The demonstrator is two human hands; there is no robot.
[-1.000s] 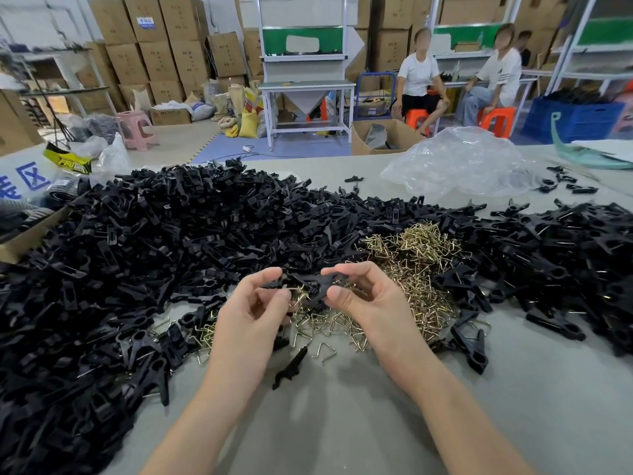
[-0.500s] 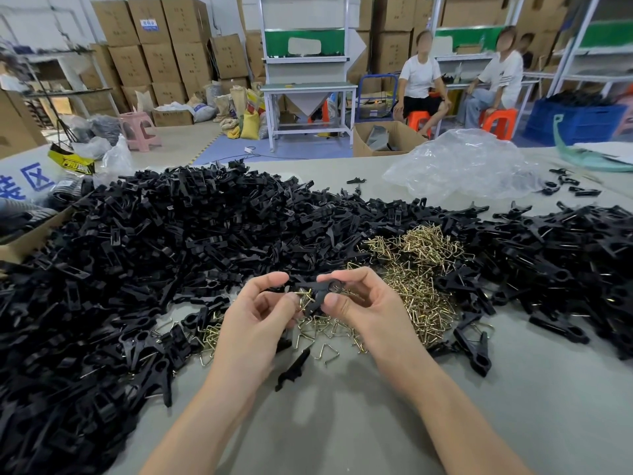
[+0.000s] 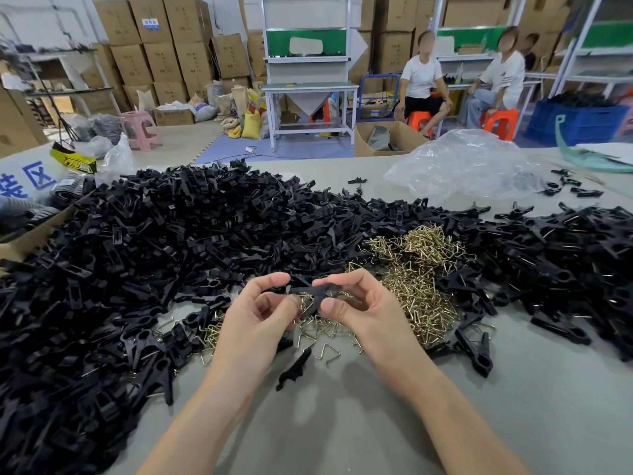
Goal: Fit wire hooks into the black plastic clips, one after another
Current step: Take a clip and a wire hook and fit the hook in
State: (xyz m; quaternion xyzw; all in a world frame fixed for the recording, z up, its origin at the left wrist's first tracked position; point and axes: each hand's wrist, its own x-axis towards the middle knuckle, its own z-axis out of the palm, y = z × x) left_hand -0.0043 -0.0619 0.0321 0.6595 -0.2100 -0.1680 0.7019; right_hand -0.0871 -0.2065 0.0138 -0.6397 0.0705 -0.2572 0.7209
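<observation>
While the left grip (image 3: 253, 317) and right grip (image 3: 363, 310) are each pinching an end of one clip (image 3: 313, 291) between thumb and forefinger, that clip is hovering above the near edge of the hook pile (image 3: 411, 279), mid-scene. Brass wire is showing just under it, though whether a hook is being held or is merely lying behind cannot be told.

Judging by its look, the clip is handling as a light, stiff plastic piece, smooth enough to twist between fingertips; pinching it by its flat arms and leaving the middle bare is seeming the wise hold. The hooks are looking thin, springy and prone to tangling, so lifting a single one by its straight back is likely working best.

Counting: one clip is sitting in hand; one lone clip half (image 3: 295, 368) is lying near on the surface (image 3: 342, 423), with a few stray hooks beside it. The clip heap (image 3: 171, 252), spreading from left to far right, and the hook pile are both running beyond counting.
</observation>
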